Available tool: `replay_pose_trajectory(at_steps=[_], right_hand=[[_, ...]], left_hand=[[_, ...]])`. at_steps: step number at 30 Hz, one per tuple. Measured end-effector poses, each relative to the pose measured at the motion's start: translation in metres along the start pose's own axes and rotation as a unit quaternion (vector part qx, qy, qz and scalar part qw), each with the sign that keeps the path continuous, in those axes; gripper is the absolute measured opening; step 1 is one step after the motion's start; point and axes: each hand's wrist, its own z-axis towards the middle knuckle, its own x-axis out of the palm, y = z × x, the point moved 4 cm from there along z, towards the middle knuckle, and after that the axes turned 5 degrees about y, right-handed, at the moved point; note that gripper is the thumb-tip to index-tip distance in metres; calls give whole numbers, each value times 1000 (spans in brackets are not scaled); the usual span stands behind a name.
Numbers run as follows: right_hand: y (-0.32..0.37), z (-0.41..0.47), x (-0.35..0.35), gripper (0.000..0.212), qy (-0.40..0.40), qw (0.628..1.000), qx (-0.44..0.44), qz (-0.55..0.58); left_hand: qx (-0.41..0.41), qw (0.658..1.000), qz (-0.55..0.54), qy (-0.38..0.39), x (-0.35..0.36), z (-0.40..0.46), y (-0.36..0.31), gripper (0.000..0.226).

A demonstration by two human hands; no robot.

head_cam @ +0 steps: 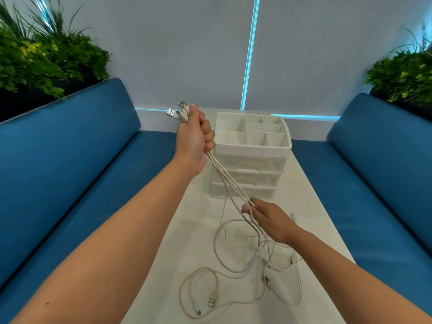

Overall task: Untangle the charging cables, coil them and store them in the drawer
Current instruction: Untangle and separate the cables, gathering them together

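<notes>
My left hand is raised above the white table and grips a bundle of white charging cables near their plug ends, which stick out above the fist. The cables run down to my right hand, whose thumb and fingers close loosely around the strands just in front of the white drawer unit. Below that hand the cables fall into tangled loops on the table, with a USB plug lying near the front. The unit's drawers look closed.
The narrow white table runs between two blue sofas. The drawer unit has an open divided tray on top. Green plants stand behind each sofa. A blind covers the window behind.
</notes>
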Motion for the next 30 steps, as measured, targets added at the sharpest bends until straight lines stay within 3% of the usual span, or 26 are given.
replay_pose_trajectory(at_steps=[4, 9, 11, 13, 15, 17, 22, 24, 28, 30], right_hand=[[-17, -4, -19, 44, -96, 955, 97, 262], [-32, -9, -22, 51, -95, 921, 151, 346], [-37, -6, -22, 53, -102, 933, 188, 288], [-38, -3, -21, 60, -96, 975, 187, 74], [-34, -3, -16, 63, -99, 972, 146, -153], [-29, -2, -10, 64, -92, 959, 139, -230], [-35, -2, 7, 58, -59, 982, 150, 102], [-36, -3, 15, 52, -51, 987, 115, 99], [-46, -6, 29, 73, -45, 995, 75, 57], [-50, -8, 34, 74, -28, 995, 89, 29]], left_hand=[[0, 1000, -1, -12, -6, 0, 1, 39], [-7, 1000, 10, -12, -5, -2, 6, 40], [-11, 1000, 20, -4, -2, -3, 8, 40], [-12, 999, 32, 8, 1, -5, 12, 40], [-15, 999, 40, 15, 5, -6, 16, 39], [-12, 999, 37, 16, 7, -6, 16, 39], [-2, 1000, 18, 7, 6, -2, 5, 39], [0, 1000, 14, 8, 7, -1, 2, 39], [6, 1000, 4, 16, 12, -2, -1, 39], [6, 1000, 13, 25, 14, -2, 0, 38]])
